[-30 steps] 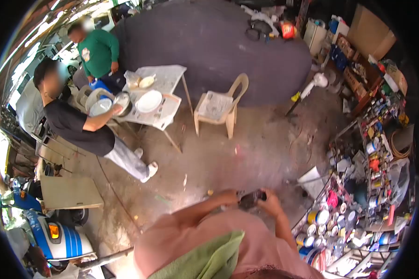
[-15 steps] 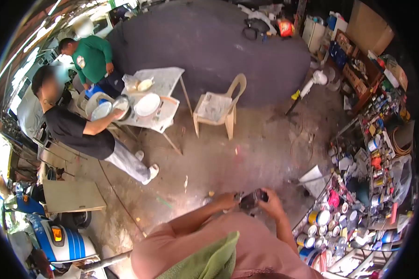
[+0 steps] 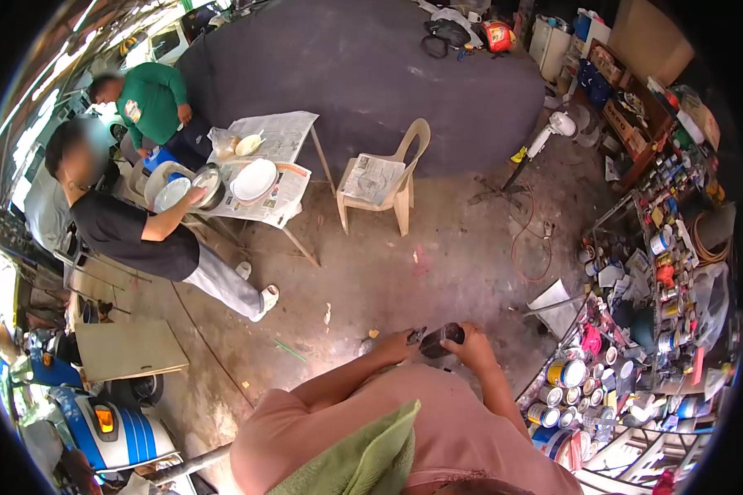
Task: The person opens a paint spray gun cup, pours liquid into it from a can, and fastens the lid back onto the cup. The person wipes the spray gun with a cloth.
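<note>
In the head view, both my hands are in front of my chest, over the concrete floor. My right hand (image 3: 473, 347) is wrapped round a dark, rounded object (image 3: 435, 343), which looks like a small jar or bottle; its kind is unclear. Close to its left side is my left hand (image 3: 395, 346), with fingers drawn together at a small dark piece (image 3: 415, 336) that I cannot make out. A green towel (image 3: 355, 458) hangs over my shoulder.
Paint cans (image 3: 566, 373) crowd the right side. Ahead stand a plastic chair (image 3: 404, 186) and a newspaper-covered table (image 3: 276, 202). A person in black (image 3: 136, 227) handles bowls, beside a person in green (image 3: 153, 103). A scooter (image 3: 111, 425) stands left.
The view has shifted slightly. My hands and the dark object sit a little higher in view, and the object's rounded end shows more clearly. The person in green leans further left.
</note>
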A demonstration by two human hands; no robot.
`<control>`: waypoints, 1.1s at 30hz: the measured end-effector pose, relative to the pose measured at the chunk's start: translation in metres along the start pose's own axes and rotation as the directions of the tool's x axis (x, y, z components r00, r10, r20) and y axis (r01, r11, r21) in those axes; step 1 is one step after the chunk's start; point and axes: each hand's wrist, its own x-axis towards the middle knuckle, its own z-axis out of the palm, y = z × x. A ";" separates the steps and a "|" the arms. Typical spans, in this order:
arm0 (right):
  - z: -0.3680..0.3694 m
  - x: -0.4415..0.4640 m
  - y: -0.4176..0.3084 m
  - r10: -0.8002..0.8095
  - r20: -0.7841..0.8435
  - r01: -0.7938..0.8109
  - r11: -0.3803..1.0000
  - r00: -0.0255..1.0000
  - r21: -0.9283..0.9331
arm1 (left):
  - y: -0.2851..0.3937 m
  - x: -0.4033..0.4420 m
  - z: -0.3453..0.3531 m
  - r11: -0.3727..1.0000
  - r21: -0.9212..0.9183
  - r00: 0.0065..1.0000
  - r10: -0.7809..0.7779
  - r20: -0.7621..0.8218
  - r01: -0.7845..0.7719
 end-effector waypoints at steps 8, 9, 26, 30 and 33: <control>0.008 -0.003 0.016 -0.168 0.165 0.192 0.971 0.972 -0.141 | -0.006 -0.007 -0.007 0.991 0.120 0.995 -0.065 0.076 0.055; 0.006 -0.001 0.018 -0.166 0.210 0.191 0.976 0.964 -0.108 | -0.006 -0.008 -0.008 0.991 0.123 0.994 -0.061 0.086 0.050; -0.031 -0.033 -0.029 -0.340 -0.379 0.362 0.932 0.861 -0.015 | 0.051 -0.026 -0.042 0.985 -0.160 0.998 -0.054 0.035 0.059; 0.003 -0.013 0.010 -0.156 -0.260 0.181 0.981 0.953 0.076 | 0.027 -0.014 -0.018 0.992 -0.122 0.999 -0.009 0.038 0.014; 0.000 -0.016 0.018 -0.190 -0.311 0.220 0.973 0.931 0.064 | 0.000 -0.011 0.005 0.940 0.158 0.886 0.338 -0.317 -0.303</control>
